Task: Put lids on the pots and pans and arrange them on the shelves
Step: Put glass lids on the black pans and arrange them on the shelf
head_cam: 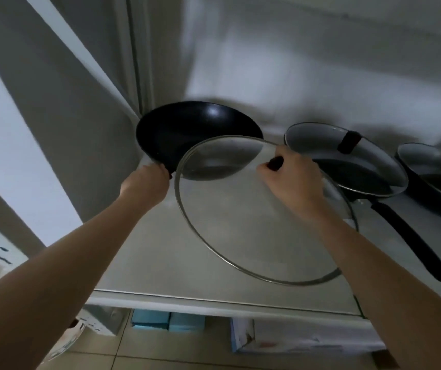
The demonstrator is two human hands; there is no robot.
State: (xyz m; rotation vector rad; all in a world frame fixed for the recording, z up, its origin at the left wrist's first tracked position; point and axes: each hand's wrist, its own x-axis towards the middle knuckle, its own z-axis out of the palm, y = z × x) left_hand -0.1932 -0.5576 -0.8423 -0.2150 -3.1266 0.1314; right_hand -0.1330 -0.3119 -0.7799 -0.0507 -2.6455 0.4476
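A black wok [187,124] sits at the back left of the pale shelf [160,263], against the corner. My left hand [147,185] grips its near rim or handle, which the hand hides. My right hand [291,180] holds the dark knob of a large glass lid [240,231], tilted, its far edge overlapping the wok's near side. To the right a frying pan [368,182] with a long black handle wears a glass lid [320,145]. A second lidded pan [438,177] is cut off at the right edge.
The wall rises right behind the pans. A white post [80,62] runs up on the left. Under the shelf's front edge [214,303] lie blue boxes [168,320] and a white box [294,340] on the tiled floor.
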